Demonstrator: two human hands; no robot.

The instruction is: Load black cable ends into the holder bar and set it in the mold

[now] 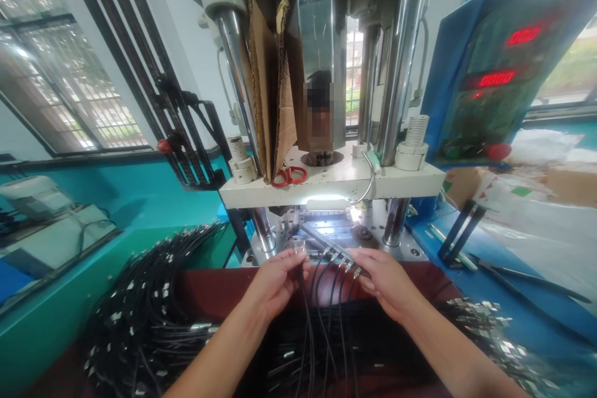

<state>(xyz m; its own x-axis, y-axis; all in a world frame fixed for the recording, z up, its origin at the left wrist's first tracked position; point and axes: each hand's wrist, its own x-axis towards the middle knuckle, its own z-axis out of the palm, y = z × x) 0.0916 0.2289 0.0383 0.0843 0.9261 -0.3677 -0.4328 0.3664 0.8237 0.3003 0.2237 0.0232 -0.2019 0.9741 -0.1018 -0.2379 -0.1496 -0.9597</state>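
Observation:
My right hand (380, 277) grips the right end of a narrow metal strip (331, 245), which slants up and left toward the press. Several black cables (330, 298) hang from the strip by their silvery end fittings. Just left of it, my left hand (282, 280) pinches black cables near their small metal ends (300, 250), its fingers closed. Both hands are in front of the lit metal bed (321, 224) of the press. Beneath them lies a heap of more black cables, partly hidden by my forearms.
A press plate (336, 185) bears red-handled scissors (289, 176) and folded cardboard (265, 87). A cable bundle (153, 286) lies at left, more cable ends (504, 336) at right. A blue control box (494, 74) with red digits stands right, above long-handled pliers (527, 280).

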